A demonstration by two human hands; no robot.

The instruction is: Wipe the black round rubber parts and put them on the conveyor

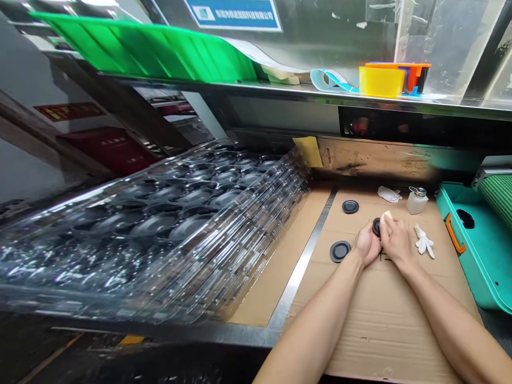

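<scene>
My left hand grips a small round black part above the cardboard. From the other side, my right hand pinches a white wad of cloth or tissue against or close beside that part; the fingers partly cover both. Left of my hands lie two black discs on the cardboard, a farther disc and a nearer disc. To the right is a white finger-shaped scrap, perhaps a glove piece. Beyond my hands stand a small translucent bottle with a metal top and a crumpled white cloth.
Stacked clear plastic trays with dark round parts fill the left side. A teal bin with an orange handle stands at right, beside a green belt. Overhead, a shelf holds a green tray and a yellow container.
</scene>
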